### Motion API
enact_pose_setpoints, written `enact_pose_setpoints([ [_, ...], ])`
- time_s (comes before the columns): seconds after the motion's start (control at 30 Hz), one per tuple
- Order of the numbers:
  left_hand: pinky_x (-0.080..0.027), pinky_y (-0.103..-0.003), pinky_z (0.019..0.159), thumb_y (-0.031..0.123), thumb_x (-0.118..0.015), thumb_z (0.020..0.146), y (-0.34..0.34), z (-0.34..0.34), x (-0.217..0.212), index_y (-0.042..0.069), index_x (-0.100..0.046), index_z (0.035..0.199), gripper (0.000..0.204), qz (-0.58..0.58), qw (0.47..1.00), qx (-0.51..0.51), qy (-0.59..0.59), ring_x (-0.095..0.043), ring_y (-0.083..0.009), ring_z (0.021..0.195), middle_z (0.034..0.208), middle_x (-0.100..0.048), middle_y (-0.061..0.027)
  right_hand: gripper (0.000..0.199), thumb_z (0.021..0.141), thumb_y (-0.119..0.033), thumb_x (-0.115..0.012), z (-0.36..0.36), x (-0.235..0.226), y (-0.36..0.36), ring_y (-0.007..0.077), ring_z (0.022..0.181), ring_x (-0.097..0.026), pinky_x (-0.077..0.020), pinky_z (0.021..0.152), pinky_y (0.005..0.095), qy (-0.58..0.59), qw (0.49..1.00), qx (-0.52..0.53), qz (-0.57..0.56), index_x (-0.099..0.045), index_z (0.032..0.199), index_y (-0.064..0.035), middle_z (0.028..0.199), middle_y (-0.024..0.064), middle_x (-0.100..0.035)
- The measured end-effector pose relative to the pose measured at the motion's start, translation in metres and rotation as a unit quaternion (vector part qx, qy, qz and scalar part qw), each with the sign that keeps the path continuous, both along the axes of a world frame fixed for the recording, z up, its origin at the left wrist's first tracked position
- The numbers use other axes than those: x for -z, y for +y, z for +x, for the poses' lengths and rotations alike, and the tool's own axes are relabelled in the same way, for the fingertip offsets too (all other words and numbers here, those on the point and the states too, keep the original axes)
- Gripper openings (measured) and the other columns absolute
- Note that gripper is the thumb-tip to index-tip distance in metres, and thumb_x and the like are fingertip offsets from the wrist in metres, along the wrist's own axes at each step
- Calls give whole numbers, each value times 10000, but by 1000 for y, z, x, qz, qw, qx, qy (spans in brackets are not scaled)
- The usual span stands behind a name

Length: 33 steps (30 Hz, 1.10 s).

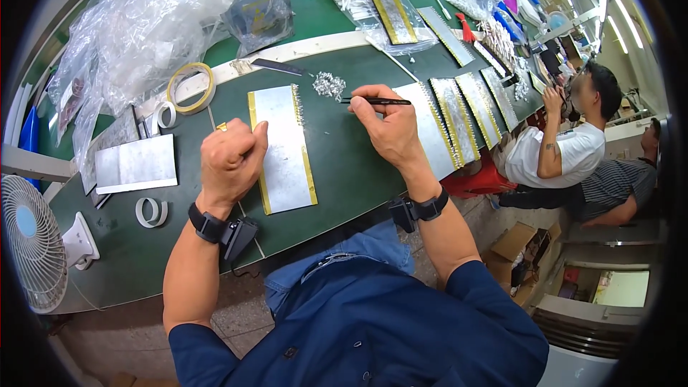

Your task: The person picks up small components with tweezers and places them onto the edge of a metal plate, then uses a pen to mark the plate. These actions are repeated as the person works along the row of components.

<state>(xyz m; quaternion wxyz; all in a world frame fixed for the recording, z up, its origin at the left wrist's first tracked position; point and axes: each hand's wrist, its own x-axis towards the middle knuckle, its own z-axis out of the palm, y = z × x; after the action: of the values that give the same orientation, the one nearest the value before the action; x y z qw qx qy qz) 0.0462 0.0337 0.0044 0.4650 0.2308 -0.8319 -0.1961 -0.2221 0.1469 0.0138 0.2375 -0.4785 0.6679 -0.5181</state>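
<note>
A: Metal plate [282, 147], silver w/ yellow strips down both long edges, lies flat on the green bench [344, 165], roughly mid-bench, right in front of the person. That's my ref pt.

B: OK, start far left of the plate.

A: White desk fan [32, 244] at the bench's left end, well apart from the plate. Nearer in, a plain grey sheet [136, 165], w/ a small white tape ring [150, 211] below it. Up-left of the plate: a yellowish tape roll [192, 87], and behind that a heap of clear plastic bags [158, 21].

B: Left hand?

A: Left hand [231, 160] sits at the plate's left edge, fingers curled together into a fist, knuckles touching or just over the yellow strip; can't tell if anything's inside. Black wristband on the wrist.

B: And right of the plate?

A: Just off its top-right corner, a small pile of silvery bits [329, 85]. Right hand [387, 125] is just right of the plate, fingers pinched on a thin black tool [376, 101] held about level, tip toward the pile. Further right, a row of similar plates [459, 118] along the bench. Far right, well apart, a seated person in a white shirt [555, 154].
</note>
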Motion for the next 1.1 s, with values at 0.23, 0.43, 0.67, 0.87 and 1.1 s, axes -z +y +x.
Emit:
enact_pose_setpoints([
  [0.23, -370, -417, 541, 7, -838, 937, -1, -1, 1, 48, -481, 661, 454, 4, 1000, 10, -3, -493, -308, 560, 637, -468, -101, 217, 1093, -159, -750, 2, 5, -16, 103, 935, -762, -576, 824, 238, -10, 1000, -11, 15, -748, 1197, 31, 1002, 69, -812],
  [0.43, -371, -418, 542, 13, -841, 937, 0, -2, 1, 48, -474, 659, 462, 4, 1000, 11, -6, -490, -313, 560, 637, -473, -103, 217, 1096, -169, -749, 4, 3, 1, 99, 895, -757, -573, 802, 233, -9, 1000, 12, 11, -756, 1183, 31, 964, 64, -809],
  [0.67, -377, -416, 541, 14, -843, 936, 0, 0, 2, 47, -490, 665, 446, 11, 1000, 9, -3, -494, -315, 561, 643, -485, -103, 222, 1095, -172, -754, 13, 5, -2, 100, 890, -762, -577, 790, 228, -21, 1000, -3, 14, -757, 1177, 34, 950, 60, -803],
  [0.87, -374, -416, 533, 9, -843, 934, 0, 0, 0, 45, -496, 661, 443, 12, 1000, 11, -12, -488, -312, 552, 640, -479, -103, 208, 1087, -154, -763, 17, 10, 5, 109, 900, -767, -595, 800, 240, -28, 1000, -10, 1, -758, 1173, 35, 964, 64, -802],
  [1.1, -441, -403, 627, 33, -849, 938, 0, 3, -11, 10, -522, 695, 408, 23, 996, 50, -68, -574, -288, 666, 733, -586, -95, 190, 1075, -143, -776, 42, 7, 12, 120, 908, -775, -616, 820, 262, -40, 999, -24, -8, -772, 1163, 26, 967, 62, -808],
])
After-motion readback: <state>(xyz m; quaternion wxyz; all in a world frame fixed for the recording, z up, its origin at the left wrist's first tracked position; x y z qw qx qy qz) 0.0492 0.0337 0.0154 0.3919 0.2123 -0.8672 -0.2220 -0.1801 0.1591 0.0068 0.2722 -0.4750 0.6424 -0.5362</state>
